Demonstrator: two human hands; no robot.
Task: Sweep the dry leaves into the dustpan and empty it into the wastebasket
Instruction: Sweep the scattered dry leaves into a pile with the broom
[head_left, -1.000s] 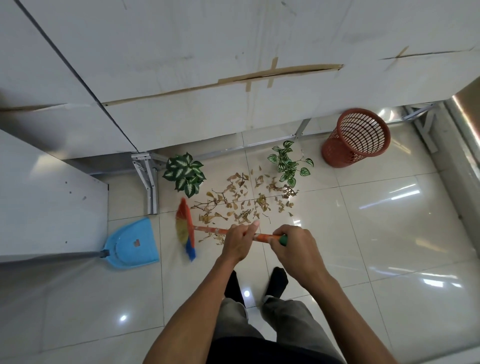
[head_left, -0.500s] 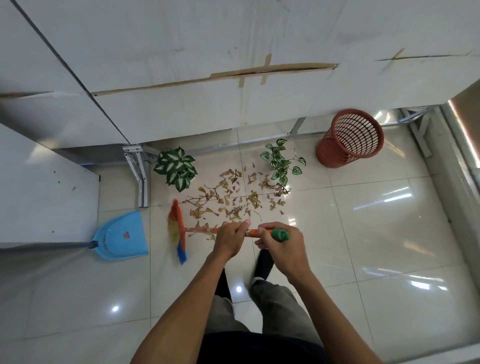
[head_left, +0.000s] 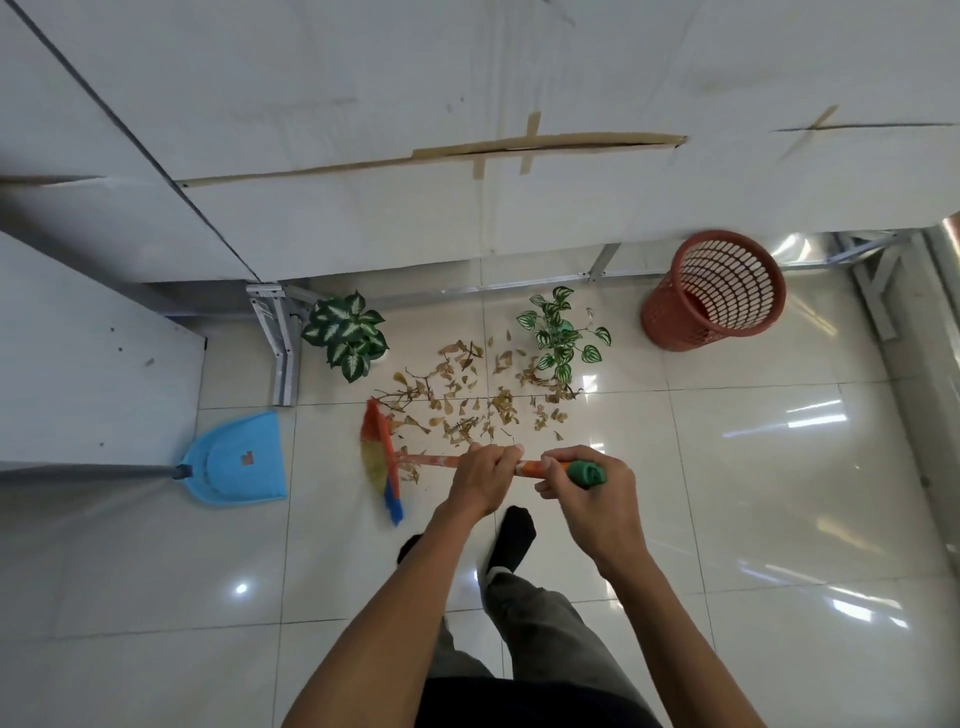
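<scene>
Sweep step: both hands, left hand (head_left: 480, 480) and right hand (head_left: 597, 499), clamped on broom (head_left: 384, 457) handle; dry leaves (head_left: 467, 410) ahead, next drag them left twd dustpan (head_left: 241, 460), wastebasket (head_left: 714, 291) later.

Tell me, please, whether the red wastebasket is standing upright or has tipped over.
Upright: the wastebasket stands on its base, with its open mouth facing up toward the camera.

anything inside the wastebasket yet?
The wastebasket looks empty: only its own mesh wall and a bit of floor inside show. Its near wall hides part of the bottom, so that part is unconfirmed.
</scene>
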